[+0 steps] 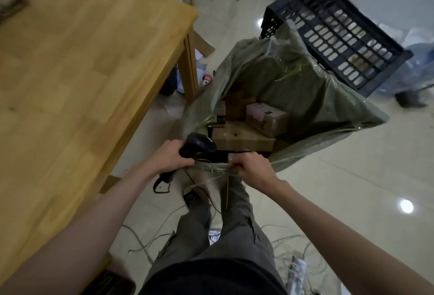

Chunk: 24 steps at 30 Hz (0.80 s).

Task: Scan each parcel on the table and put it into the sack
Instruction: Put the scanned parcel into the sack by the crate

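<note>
A green woven sack (328,97) stands open on the floor right of the table. Inside lie several cardboard parcels: a flat brown box (244,138) at the near side and a smaller box with handwriting (267,118) behind it. My left hand (170,156) grips a black handheld scanner (199,146) at the sack's near rim; its cable hangs below. My right hand (252,168) grips the sack's near rim, frayed strands trailing from it.
The wooden table (77,83) fills the left side; a dark object sits at its far left corner. A black plastic crate (335,34) leans behind the sack. Loose strings and cables litter the tiled floor near my legs. Chair legs stand at the back.
</note>
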Tool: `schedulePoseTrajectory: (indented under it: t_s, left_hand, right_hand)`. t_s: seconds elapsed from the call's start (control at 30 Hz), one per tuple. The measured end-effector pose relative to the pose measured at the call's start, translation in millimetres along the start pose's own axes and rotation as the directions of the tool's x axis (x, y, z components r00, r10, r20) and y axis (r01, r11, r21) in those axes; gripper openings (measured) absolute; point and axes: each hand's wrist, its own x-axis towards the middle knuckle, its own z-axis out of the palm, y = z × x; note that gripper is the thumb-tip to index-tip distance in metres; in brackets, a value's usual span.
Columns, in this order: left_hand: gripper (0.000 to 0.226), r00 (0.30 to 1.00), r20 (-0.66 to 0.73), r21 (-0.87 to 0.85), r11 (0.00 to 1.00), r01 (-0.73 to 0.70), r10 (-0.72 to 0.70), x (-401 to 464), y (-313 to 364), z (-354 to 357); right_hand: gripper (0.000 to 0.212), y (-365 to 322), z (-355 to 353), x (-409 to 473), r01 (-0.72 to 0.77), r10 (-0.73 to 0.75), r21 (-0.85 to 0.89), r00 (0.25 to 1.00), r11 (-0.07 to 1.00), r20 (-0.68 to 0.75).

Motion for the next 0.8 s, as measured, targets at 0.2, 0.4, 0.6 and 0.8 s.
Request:
schedulePoseTrajectory:
  t_s: [0.2, 0.4, 0.6, 0.8]
  left_hand:
    - [0.018, 1.0, -0.009, 0.007, 1.0, 0.013, -0.013, 6.0, -1.2, 6.7]
    - [0.019, 0.997, 0.075, 0.009, 1.0, 0.015, -0.015, 8.6, -0.1, 16.6]
    - [0.016, 0.999, -0.021, -0.069, 0.997, 0.041, -0.043, 11.5, 6.4, -5.3]
    - [0.015, 0.992, -0.109, -0.209, 0.977, 0.044, -0.068, -3.0, 14.6, -46.2]
  right_hand:
    - [0.029, 2.5, 9.6, 9.1, -0.018, 0.02, -0.04, 0.997, 0.999, 0.068]
    - [0.027, 19.1, 34.0, 9.2, -0.105, 0.127, -0.121, 0.973, 0.987, 0.193]
    - [0.029, 41.1, 43.9, 18.4, -0.188, 0.216, -0.127, 0.937, 0.974, 0.274]
    - [0.023, 22.7, 16.6, 43.5, -0.127, 0.172, -0.139, 0.904, 0.982, 0.391]
